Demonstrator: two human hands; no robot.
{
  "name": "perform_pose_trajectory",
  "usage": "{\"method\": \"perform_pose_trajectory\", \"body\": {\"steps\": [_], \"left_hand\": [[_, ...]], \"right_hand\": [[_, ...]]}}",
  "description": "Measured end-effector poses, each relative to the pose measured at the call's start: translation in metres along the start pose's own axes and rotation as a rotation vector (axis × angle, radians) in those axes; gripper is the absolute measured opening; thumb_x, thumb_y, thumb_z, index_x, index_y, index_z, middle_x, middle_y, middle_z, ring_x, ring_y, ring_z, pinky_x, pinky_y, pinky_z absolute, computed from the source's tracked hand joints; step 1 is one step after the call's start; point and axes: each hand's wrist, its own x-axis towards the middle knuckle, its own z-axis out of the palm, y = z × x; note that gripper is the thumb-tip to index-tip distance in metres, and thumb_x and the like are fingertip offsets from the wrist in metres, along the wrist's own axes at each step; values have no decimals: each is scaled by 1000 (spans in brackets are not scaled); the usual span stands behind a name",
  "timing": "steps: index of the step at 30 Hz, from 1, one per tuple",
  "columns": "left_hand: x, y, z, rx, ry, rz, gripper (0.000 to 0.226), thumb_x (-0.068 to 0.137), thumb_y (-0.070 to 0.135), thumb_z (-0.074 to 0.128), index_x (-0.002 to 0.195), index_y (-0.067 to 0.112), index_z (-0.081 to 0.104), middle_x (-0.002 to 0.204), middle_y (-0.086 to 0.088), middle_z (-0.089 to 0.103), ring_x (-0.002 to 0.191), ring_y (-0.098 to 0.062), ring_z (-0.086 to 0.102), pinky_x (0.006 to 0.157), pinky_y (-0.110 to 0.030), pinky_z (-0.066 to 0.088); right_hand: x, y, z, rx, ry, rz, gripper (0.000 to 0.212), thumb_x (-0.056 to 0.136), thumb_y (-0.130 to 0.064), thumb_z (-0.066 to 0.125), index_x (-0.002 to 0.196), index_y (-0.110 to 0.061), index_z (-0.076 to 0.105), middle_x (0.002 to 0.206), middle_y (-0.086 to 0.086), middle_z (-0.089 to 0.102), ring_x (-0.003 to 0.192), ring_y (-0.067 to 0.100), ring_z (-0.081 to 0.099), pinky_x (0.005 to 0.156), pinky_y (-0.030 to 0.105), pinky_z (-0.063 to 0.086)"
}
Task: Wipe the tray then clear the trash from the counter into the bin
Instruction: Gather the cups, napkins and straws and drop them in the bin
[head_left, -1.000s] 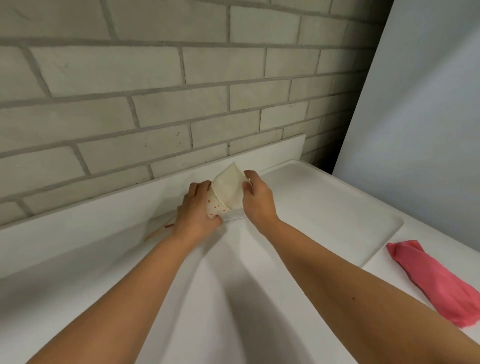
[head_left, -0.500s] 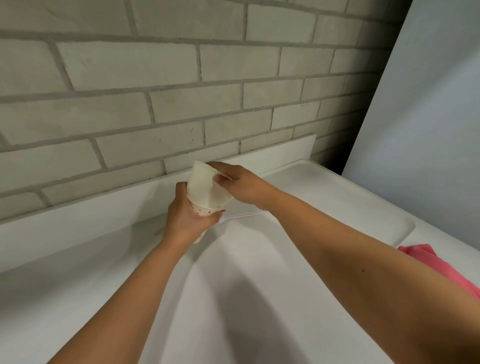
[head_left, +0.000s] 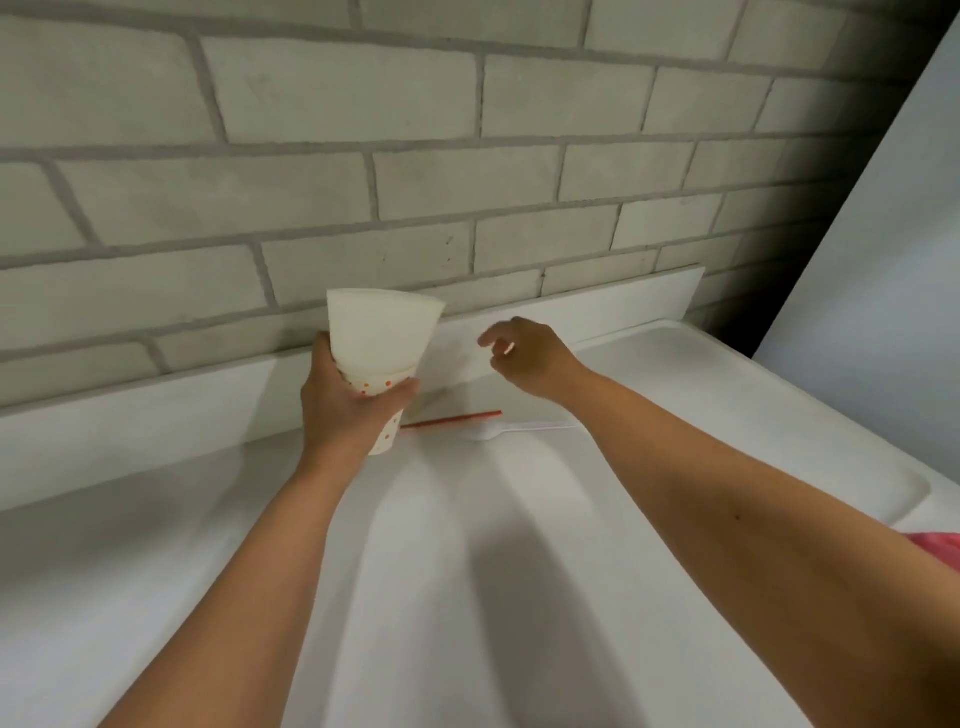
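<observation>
Dotted cup (head_left: 388, 434) w/ white napkin (head_left: 382, 332) stuffed in, sticking out the top. Gripped upright above the surface (head_left: 467, 571) by left hand (head_left: 348, 410), wrapped round it. Beside it right hand (head_left: 530, 358), loosely half-open, holding nothing. Below: red straw (head_left: 457, 419) & white spoon (head_left: 519, 429) on surface.

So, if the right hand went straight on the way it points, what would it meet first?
The right hand points left: probably the white paper in the dotted cup the left hand grips; depth unclear, perhaps the backsplash.
</observation>
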Motion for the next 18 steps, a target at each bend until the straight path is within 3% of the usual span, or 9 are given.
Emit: {"method": "perform_pose_trajectory", "body": {"steps": [2, 4, 8, 14, 18], "left_hand": [[3, -4, -6, -21, 36, 1, 61, 58, 9, 86, 99, 22, 44, 100, 5, 59, 89, -14, 57, 75, -23, 42], [6, -6, -10, -41, 51, -3, 60, 58, 10, 87, 94, 29, 44, 99, 6, 59, 91, -14, 58, 76, -24, 43], [10, -8, -16, -76, 79, 3, 56, 48, 26, 84, 84, 37, 43, 90, 21, 57, 88, -9, 58, 72, -17, 44], [11, -9, -19, -87, 72, 19, 55, 47, 29, 81, 85, 38, 42, 91, 21, 57, 88, -8, 59, 73, -17, 46], [14, -5, -23, -102, 57, 35, 55, 48, 29, 80, 86, 40, 42, 90, 23, 58, 81, 10, 57, 70, -12, 47]], "right_hand": [[0, 23, 10, -341, -216, 88, 41, 89, -6, 53, 129, -15, 54, 134, 4, 51, 119, 20, 52, 96, 24, 44], [-5, 40, 24, -499, -351, 130, 43, 86, -10, 60, 129, -14, 55, 131, 5, 52, 118, 23, 53, 98, 30, 46], [-5, 40, 43, -430, -333, 48, 26, 84, -17, 64, 110, -15, 64, 121, 3, 59, 113, 22, 54, 96, 32, 44], [7, 13, 67, -484, -291, -206, 22, 90, -20, 59, 111, -14, 59, 134, 0, 40, 126, 22, 35, 103, 34, 30], [21, 3, 91, -472, -313, -246, 27, 96, -13, 44, 123, -14, 48, 138, 3, 41, 130, 25, 35, 101, 36, 29]]}}
